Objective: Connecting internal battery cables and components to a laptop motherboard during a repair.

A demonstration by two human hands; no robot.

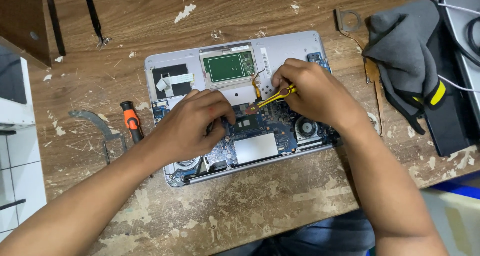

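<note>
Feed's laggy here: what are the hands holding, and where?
The right hand pinches yellow tweezers at their rear end. The left hand rests on the laptop motherboard; any hold is hidden.

Bare wood in front of the open laptop (280, 46), orange-handled screwdriver (131, 121) crowding its left, grey cloth (400, 51) right.

**Count of Things on the Worn Wooden Bench**

One opened silver laptop chassis (280, 46) lay on the bench, and inside it were two round cooling fans, one at the right (306, 127) and one at the lower left (186, 163), one green rectangular touchpad board (229, 66) and one dark square processor chip (246, 124). Two bare hands were over it, the left (192, 126) and the right (312, 92). There was one pair of yellow plastic tweezers (276, 96), one orange-and-black-handled screwdriver (132, 121), one crumpled grey cloth with a yellow patch (400, 46) and one curved grey metal bracket (95, 123).
</note>
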